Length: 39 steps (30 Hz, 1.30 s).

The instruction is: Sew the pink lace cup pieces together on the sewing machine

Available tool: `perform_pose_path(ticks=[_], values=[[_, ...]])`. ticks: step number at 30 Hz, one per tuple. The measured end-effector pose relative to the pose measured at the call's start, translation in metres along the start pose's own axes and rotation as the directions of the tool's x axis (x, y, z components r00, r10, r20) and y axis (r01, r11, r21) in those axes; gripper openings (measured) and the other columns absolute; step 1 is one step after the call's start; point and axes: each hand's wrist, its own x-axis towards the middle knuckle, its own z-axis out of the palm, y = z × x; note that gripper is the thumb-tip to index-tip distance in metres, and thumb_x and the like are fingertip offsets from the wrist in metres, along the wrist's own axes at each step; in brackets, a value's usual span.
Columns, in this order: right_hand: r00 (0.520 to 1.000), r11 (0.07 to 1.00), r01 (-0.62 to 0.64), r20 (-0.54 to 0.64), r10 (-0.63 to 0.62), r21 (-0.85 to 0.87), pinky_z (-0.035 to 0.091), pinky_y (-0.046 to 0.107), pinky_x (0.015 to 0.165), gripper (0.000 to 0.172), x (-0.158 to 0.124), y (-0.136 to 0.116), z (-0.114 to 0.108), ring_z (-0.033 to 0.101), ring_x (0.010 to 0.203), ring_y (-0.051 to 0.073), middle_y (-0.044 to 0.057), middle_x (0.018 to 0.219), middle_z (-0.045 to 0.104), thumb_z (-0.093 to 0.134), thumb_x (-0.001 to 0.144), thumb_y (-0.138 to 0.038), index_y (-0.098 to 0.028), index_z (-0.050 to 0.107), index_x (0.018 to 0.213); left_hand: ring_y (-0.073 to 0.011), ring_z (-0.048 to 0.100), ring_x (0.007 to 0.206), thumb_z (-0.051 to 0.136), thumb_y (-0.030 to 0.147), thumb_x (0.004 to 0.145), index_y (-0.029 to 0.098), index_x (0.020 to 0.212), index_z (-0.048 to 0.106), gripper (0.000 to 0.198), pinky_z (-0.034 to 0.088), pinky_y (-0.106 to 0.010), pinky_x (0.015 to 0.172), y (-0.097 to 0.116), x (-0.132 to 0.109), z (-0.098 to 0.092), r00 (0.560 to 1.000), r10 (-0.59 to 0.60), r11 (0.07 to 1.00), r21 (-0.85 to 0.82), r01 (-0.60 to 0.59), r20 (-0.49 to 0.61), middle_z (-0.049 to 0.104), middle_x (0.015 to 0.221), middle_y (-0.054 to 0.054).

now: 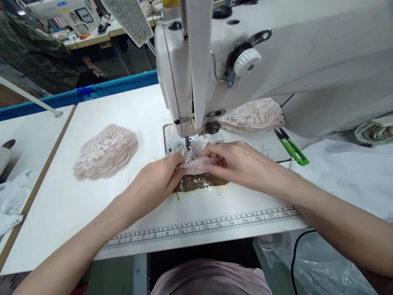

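Note:
A pale pink lace piece (196, 165) lies on the sewing machine's bed, its far part under the presser foot (188, 143). Its near edge is folded up in a band between my hands. My left hand (162, 170) pinches the lace at its left end, thumb and fingers closed. At the other end my right hand (233, 162) grips it with curled fingers. Over both hands stands the white sewing machine (181, 78). One stack of lace pieces (106, 152) rests on the table to the left; a second lace stack (253, 116) lies behind my right hand.
Green thread snips (291, 146) lie right of the machine bed, near white cloth (337, 172). A printed ruler strip (196, 228) runs along the table's front edge. Behind the blue cloth edge (123, 87) are another sewing machine (70, 16) and a person in a plaid sleeve (30, 53).

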Motion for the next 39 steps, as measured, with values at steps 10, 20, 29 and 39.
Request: perform_pose_path(ticks=[10, 20, 29, 39], values=[[0.869, 0.935, 0.055, -0.444, -0.217, -0.349, 0.025, 0.024, 0.046, 0.034, 0.006, 0.006, 0.021, 0.056, 0.061, 0.011, 0.003, 0.09, 0.07, 0.04, 0.099, -0.025, -0.024, 0.074, 0.105, -0.0078, 0.038, 0.048, 0.055, 0.021, 0.087, 0.017, 0.056, 0.051, 0.032, 0.027, -0.024, 0.046, -0.016, 0.044, -0.006, 0.994, 0.107, 0.994, 0.039, -0.107, -0.003, 0.046, 0.055, 0.002], [0.952, 0.966, 0.068, -0.273, -0.138, -0.249, 0.027, 0.025, 0.05, 0.026, 0.006, 0.005, 0.02, 0.058, 0.061, 0.012, -0.001, 0.076, 0.071, 0.049, 0.091, -0.02, -0.023, 0.074, 0.098, -0.0089, 0.039, 0.054, 0.048, 0.03, 0.095, 0.017, 0.058, 0.058, 0.04, 0.034, -0.025, 0.051, -0.017, 0.031, -0.005, 0.98, 0.192, 0.951, -0.254, -0.175, 0.044, 0.041, 0.065, 0.001], [0.885, 0.847, 0.335, -0.171, -0.433, -0.413, 0.036, 0.032, 0.07, 0.026, 0.004, 0.007, 0.024, 0.059, 0.085, 0.019, 0.004, 0.099, 0.074, 0.05, 0.083, -0.008, -0.017, 0.074, 0.082, -0.0188, 0.061, 0.081, 0.055, 0.019, 0.092, 0.018, 0.085, 0.07, 0.017, 0.04, -0.036, 0.075, -0.016, 0.001, 0.034, 0.824, 0.504, 0.807, 0.48, -0.343, -0.258, 0.071, 0.089, -0.004], [0.908, 0.837, 0.318, -0.109, -0.403, -0.445, 0.034, 0.035, 0.074, 0.031, 0.004, 0.006, 0.025, 0.061, 0.085, 0.02, 0.005, 0.087, 0.075, 0.046, 0.086, -0.005, -0.017, 0.074, 0.091, -0.026, 0.059, 0.12, 0.051, 0.016, 0.094, 0.019, 0.114, 0.066, 0.026, 0.038, -0.045, 0.093, -0.013, -0.005, 0.034, 0.853, 0.481, 0.795, 0.513, -0.325, -0.204, 0.069, 0.119, -0.007]])
